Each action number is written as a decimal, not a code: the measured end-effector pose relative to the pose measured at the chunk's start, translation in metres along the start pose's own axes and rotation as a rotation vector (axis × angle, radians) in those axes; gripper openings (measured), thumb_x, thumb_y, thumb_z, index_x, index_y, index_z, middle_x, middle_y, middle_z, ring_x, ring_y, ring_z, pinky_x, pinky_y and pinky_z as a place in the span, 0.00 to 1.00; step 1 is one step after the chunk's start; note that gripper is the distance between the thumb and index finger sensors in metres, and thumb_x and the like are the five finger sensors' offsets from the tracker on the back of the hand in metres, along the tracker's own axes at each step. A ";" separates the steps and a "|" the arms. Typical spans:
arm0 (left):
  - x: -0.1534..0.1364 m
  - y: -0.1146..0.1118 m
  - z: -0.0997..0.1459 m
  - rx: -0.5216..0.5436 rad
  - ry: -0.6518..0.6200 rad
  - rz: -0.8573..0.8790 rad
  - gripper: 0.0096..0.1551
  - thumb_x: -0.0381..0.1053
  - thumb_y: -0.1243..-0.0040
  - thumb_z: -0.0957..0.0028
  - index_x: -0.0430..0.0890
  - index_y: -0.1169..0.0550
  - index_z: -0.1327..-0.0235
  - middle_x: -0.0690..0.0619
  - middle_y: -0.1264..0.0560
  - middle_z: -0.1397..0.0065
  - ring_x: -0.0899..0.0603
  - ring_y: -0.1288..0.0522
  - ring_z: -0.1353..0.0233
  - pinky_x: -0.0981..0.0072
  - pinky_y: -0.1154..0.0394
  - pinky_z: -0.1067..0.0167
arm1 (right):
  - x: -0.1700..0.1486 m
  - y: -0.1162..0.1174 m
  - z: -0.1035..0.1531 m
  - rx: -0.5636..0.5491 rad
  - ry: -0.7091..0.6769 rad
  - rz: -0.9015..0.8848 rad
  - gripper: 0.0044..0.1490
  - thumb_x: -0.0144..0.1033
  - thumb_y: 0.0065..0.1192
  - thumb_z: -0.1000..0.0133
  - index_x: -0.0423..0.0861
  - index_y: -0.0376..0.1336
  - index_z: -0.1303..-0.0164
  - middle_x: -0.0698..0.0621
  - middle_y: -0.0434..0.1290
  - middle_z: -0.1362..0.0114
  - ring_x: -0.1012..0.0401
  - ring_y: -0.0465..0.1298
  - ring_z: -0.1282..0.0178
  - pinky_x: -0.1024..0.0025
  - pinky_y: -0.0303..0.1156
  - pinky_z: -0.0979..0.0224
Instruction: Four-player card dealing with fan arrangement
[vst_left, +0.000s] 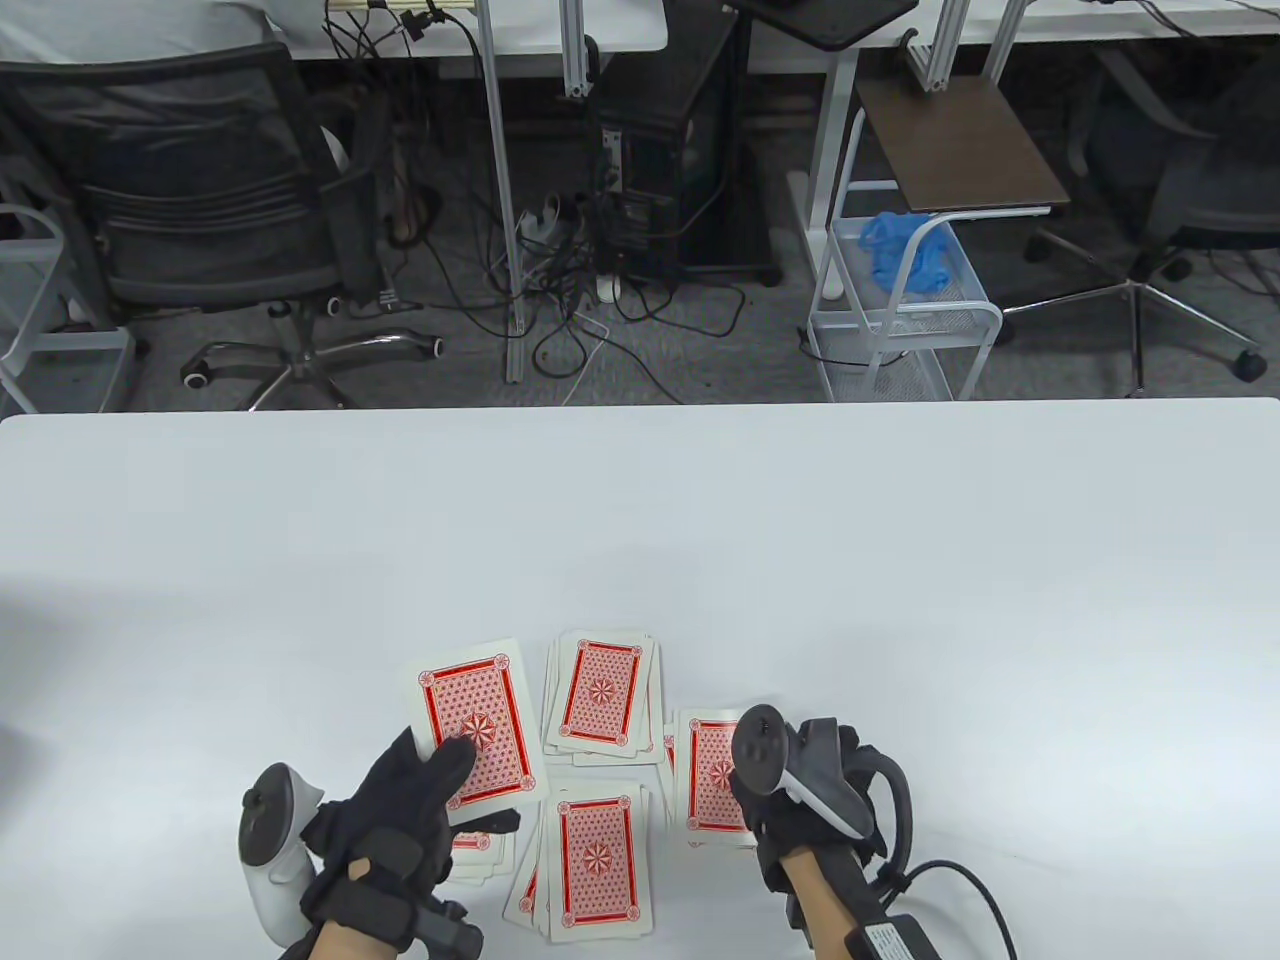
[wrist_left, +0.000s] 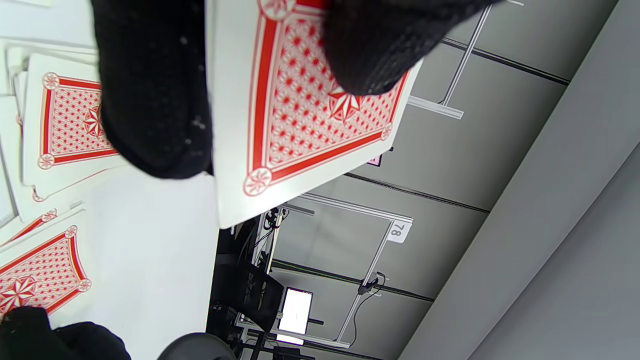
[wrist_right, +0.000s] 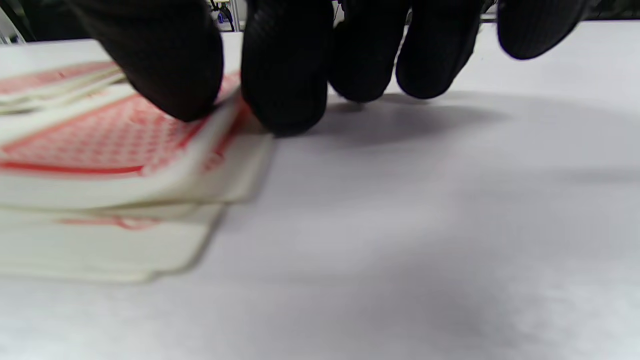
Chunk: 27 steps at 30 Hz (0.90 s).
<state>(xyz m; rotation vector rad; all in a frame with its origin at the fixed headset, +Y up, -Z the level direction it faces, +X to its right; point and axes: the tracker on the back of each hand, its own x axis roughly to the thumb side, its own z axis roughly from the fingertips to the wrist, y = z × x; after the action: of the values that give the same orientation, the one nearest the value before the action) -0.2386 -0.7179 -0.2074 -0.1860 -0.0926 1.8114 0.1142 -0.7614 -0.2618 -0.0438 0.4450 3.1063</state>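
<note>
Four piles of red-backed cards lie at the near edge of the white table: a far middle pile, a near middle pile, a right pile and a left pile, mostly hidden under my left hand. My left hand pinches a single card with the thumb on its back. In the left wrist view my left hand holds this card lifted off the table. My right hand rests on the right pile. In the right wrist view my right hand pinches the pile's top cards at their edge.
The far half of the table is bare white. Beyond its far edge are office chairs, a computer tower, floor cables and a white wire cart. A cable trails from my right wrist.
</note>
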 end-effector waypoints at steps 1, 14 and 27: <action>0.000 0.000 0.000 0.000 0.000 0.001 0.26 0.51 0.37 0.41 0.45 0.23 0.31 0.49 0.14 0.34 0.38 0.09 0.42 0.54 0.10 0.54 | 0.001 -0.002 0.002 -0.011 0.014 0.031 0.30 0.54 0.65 0.39 0.36 0.73 0.52 0.33 0.67 0.28 0.29 0.62 0.25 0.20 0.53 0.29; -0.009 -0.019 -0.001 -0.048 0.034 -0.060 0.26 0.52 0.34 0.43 0.47 0.21 0.33 0.52 0.12 0.36 0.41 0.07 0.45 0.57 0.08 0.57 | 0.060 -0.062 0.065 -0.442 -0.508 -0.842 0.41 0.55 0.47 0.35 0.34 0.67 0.28 0.39 0.80 0.38 0.44 0.85 0.51 0.37 0.78 0.46; -0.016 -0.033 -0.002 -0.112 0.055 -0.009 0.26 0.54 0.37 0.40 0.45 0.23 0.31 0.49 0.13 0.35 0.38 0.09 0.44 0.55 0.09 0.56 | 0.067 -0.062 0.065 -0.437 -0.617 -0.943 0.25 0.46 0.65 0.39 0.43 0.69 0.40 0.52 0.80 0.48 0.52 0.84 0.50 0.42 0.79 0.42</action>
<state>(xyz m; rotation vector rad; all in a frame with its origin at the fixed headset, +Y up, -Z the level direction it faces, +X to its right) -0.2030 -0.7252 -0.2031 -0.3143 -0.1556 1.7924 0.0455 -0.6834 -0.2191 0.5191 -0.2274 2.0676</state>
